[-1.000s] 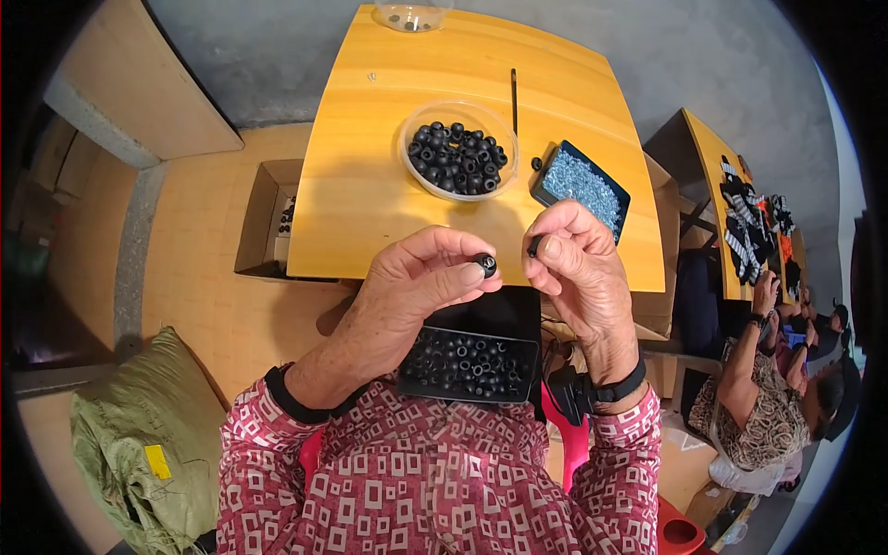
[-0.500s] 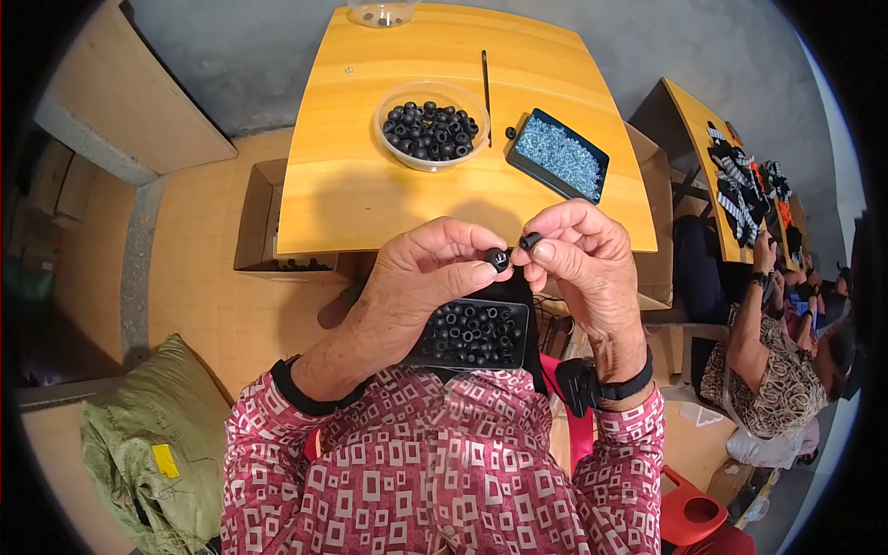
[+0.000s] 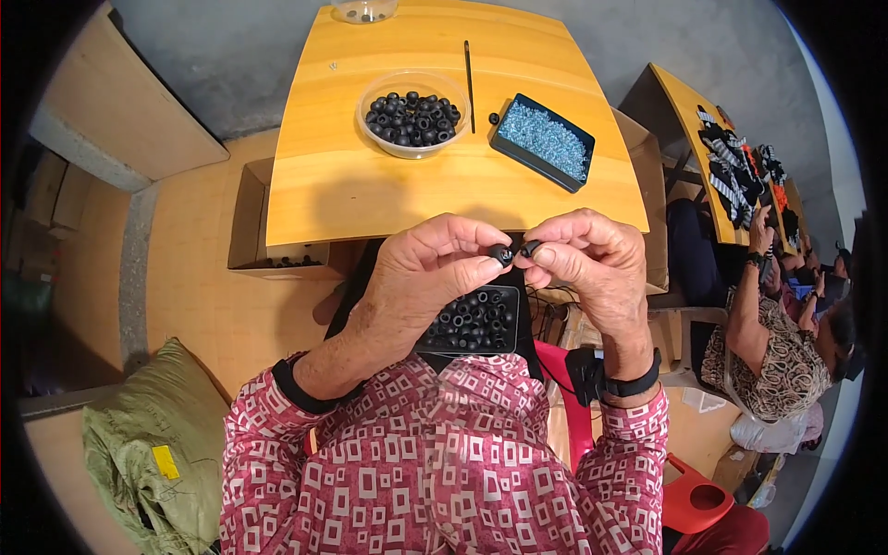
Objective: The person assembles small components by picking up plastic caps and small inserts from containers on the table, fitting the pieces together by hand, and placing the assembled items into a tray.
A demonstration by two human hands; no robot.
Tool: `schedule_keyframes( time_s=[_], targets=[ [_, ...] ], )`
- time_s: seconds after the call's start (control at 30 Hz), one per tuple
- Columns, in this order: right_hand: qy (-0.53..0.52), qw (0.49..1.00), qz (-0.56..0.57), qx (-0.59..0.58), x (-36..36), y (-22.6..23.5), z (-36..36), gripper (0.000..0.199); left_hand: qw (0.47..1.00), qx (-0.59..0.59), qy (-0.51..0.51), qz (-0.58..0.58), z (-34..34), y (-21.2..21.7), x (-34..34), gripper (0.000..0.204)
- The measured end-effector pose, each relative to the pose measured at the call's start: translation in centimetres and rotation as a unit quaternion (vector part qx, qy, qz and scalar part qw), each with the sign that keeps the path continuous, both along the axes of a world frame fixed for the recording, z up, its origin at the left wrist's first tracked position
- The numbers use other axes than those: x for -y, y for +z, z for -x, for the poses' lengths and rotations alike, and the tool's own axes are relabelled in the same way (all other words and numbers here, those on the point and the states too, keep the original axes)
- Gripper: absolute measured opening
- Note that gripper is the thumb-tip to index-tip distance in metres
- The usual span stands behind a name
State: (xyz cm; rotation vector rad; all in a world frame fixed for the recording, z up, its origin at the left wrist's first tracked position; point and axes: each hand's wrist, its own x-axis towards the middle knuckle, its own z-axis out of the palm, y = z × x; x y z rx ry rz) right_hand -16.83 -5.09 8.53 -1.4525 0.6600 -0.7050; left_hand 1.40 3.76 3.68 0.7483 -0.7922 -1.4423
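My left hand (image 3: 412, 277) pinches a round black piece (image 3: 500, 253) with a hole, in which something pale glints, between thumb and forefinger. A smaller black piece (image 3: 529, 248) is pinched in my right hand (image 3: 597, 268), close beside the first one. Whether the two pieces touch, I cannot tell. Below my hands, on my lap, is a dark tray (image 3: 514, 319) of similar black pieces with holes, partly covered by my left hand. On the table stands a clear round tub (image 3: 367, 137) of larger black pieces. To its right, a black tray (image 3: 575, 183) holds many tiny clear-blue bits.
A thin black stick (image 3: 470, 88) and one loose black piece (image 3: 494, 118) lie on the yellow wooden table (image 3: 324, 199). Another clear tub (image 3: 365, 11) stands at its far edge. Cardboard boxes flank it. A green sack (image 3: 139, 444) sits at left; people work at right.
The right hand's small piece has turned and come closer to the left hand's piece. The table and its containers sit slightly farther left and up in view.
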Motion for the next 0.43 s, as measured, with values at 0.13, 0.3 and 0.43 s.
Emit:
schedule_keyframes(
  time_s=[0.13, 0.3, 0.43],
  targets=[
    [-0.013, 0.999, 0.037, -0.033, -0.55, 0.18, 0.24, 0.015, 1.0, 0.018, 0.002, 0.008, 0.07, -0.05, -0.07, 0.022],
    [-0.004, 0.989, 0.135, -0.064, -0.8, 0.68, 0.24, 0.013, 0.999, 0.032, 0.002, -0.001, 0.09, -0.16, -0.17, 0.022],
    [0.031, 0.934, 0.325, -0.146, -0.43, 0.99, 0.28, 0.01, 0.999, 0.032, -0.001, 0.006, 0.05, -0.52, -0.34, 0.024]
  ],
)
